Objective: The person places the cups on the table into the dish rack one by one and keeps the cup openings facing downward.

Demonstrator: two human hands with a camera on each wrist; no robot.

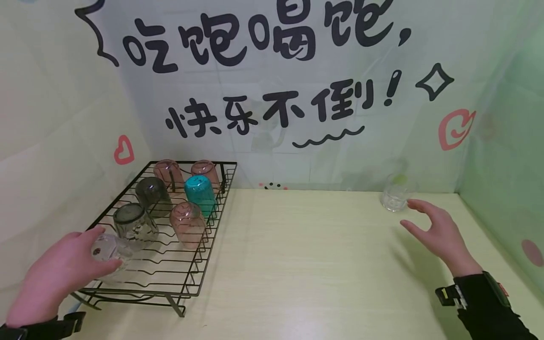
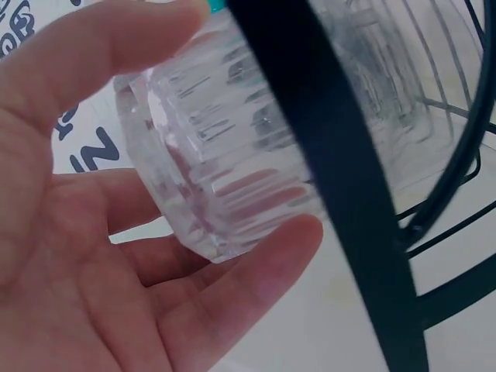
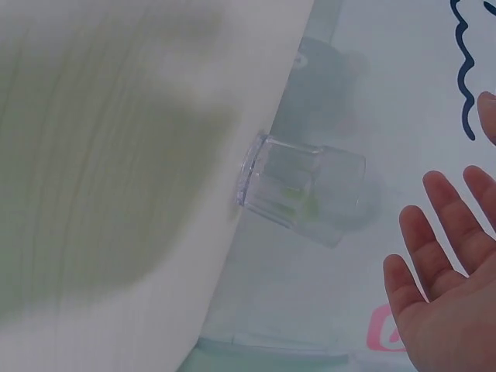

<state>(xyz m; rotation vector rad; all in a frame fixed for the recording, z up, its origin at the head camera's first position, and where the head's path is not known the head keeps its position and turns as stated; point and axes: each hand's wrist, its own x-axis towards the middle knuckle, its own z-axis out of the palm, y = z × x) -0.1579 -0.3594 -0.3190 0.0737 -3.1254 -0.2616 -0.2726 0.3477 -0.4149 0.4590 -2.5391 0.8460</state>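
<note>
At the near left end of a black wire rack (image 1: 140, 292), my left hand (image 1: 63, 269) grips a clear faceted glass (image 1: 111, 250) around its base. The left wrist view shows the thumb on one side of the glass and fingers on the other, its mouth toward the wires. On the right, my right hand (image 1: 442, 236) is held above the table with thumb and fingers spread apart, holding nothing. Just beyond its fingertips, a second clear glass (image 1: 393, 198) stands at the back of the table, with a green patch showing through it.
Upside down on the rack stand a smoky glass (image 1: 135, 226), a dark grey glass (image 1: 152, 194), a teal glass (image 1: 200, 194) and several pink glasses (image 1: 187, 225). A printed backdrop (image 1: 272, 165) rises behind the pale table (image 1: 306, 264), with a green side panel (image 1: 505, 189) at right.
</note>
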